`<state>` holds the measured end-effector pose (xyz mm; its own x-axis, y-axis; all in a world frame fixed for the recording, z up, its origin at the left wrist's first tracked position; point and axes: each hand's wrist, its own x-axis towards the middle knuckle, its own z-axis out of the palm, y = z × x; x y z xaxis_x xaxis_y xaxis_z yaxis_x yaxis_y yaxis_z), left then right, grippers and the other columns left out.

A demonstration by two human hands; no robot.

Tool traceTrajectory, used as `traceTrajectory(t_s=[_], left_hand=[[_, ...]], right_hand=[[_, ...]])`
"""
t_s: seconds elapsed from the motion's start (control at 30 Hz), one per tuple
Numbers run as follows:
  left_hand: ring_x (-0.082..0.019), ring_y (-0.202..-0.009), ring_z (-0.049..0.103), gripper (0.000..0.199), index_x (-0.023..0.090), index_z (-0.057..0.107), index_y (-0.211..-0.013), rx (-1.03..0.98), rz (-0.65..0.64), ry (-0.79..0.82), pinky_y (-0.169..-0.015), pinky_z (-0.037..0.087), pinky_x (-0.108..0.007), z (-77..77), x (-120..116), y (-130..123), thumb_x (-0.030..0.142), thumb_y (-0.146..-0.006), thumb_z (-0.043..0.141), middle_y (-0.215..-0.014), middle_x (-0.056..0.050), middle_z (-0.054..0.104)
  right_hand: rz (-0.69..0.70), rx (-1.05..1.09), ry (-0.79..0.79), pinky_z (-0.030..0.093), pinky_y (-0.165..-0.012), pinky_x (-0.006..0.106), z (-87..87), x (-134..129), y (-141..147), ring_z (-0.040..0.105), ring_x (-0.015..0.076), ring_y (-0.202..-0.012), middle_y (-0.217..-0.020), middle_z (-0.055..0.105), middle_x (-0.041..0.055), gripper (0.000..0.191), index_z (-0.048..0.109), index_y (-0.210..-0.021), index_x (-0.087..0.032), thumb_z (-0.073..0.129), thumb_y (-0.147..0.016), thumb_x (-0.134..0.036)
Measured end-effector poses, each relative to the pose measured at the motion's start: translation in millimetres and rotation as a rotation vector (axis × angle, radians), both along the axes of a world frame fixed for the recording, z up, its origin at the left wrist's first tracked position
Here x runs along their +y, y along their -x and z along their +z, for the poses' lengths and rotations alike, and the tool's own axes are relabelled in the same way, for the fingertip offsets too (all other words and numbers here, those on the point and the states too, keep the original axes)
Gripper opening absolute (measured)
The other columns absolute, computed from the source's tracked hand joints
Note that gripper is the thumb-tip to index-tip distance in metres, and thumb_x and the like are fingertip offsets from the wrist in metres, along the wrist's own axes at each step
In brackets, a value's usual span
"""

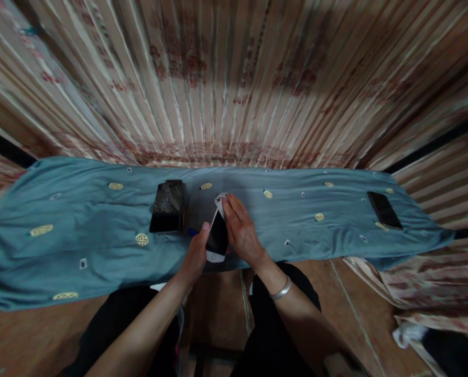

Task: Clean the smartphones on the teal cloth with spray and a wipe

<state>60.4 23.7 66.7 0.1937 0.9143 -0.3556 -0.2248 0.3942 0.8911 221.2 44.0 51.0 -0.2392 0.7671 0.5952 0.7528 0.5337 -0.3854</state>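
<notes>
So the white-edged phone (pixel 217 235) is up in both hands, over the cloth-covered table (pixel 336 241), about midway along and close to the near edge. Left hand (pixel 195 254) is gripping its left side, thumb on the rim (can't see what the fingers underneath are doing, tbh). Right hand (pixel 239 230) is closed on a crumpled pale cloth (pixel 220 198) at the phone's top end, fingers bent over that side.

A stack of dark devices (pixel 166 207) sits left of the held phone, between the far and near edges, and something blue (pixel 192 231) pokes out just beside the left hand. Another dark phone (pixel 384 210) lies flat on its own, well apart, near the right end.

Handling-wise, I'd expect it to be light and totally stiff, with slick glass that could crack if it dropped. I'd hold it by the long side edges, low down near the white end, and keep thumbs off the screen. The cloth looks thin and soft, so a fingertip pinch should be plenty, but it might slide around on the glass.
</notes>
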Motion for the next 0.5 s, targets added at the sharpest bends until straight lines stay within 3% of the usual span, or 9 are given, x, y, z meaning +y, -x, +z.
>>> traceTrajectory(t_s=[0.13, 0.33, 0.5], left_hand=[[-0.037, -0.141, 0.062, 0.063, 0.010, 0.081, -0.112, 0.072, 0.054, -0.114, -0.122, 0.045, -0.046, 6.6, 2, 2, 0.067, -0.093, 0.063, -0.111, -0.018, 0.084], [-0.042, -0.126, 0.072, 0.078, 0.010, 0.080, -0.119, -0.042, -0.013, 0.060, -0.105, 0.059, -0.053, 4.8, -1, -1, 0.078, -0.086, 0.063, -0.101, -0.018, 0.084], [-0.038, -0.137, 0.066, 0.076, 0.010, 0.080, -0.123, -0.161, 0.050, -0.001, -0.116, 0.052, -0.047, 4.6, 3, 0, 0.075, -0.086, 0.068, -0.116, -0.017, 0.083]], right_hand=[[0.057, -0.024, -0.037, 0.041, -0.132, 0.055, -5.2, -6, 5, 0.035, 0.0262, -0.163, -0.166, 0.050, 0.0177, 0.068, 0.032, -0.170, -0.016, 0.039, -0.103, -0.007], [-0.034, 0.051, -0.060, 0.044, -0.129, 0.058, -7.5, 0, -6, 0.040, 0.0287, -0.161, -0.166, 0.050, 0.0182, 0.063, 0.035, -0.169, -0.019, 0.038, -0.107, -0.012], [0.001, 0.030, -0.105, 0.045, -0.128, 0.058, -8.1, -8, 1, 0.036, 0.0275, -0.163, -0.169, 0.047, 0.0180, 0.067, 0.025, -0.172, -0.020, 0.037, -0.107, -0.011]])
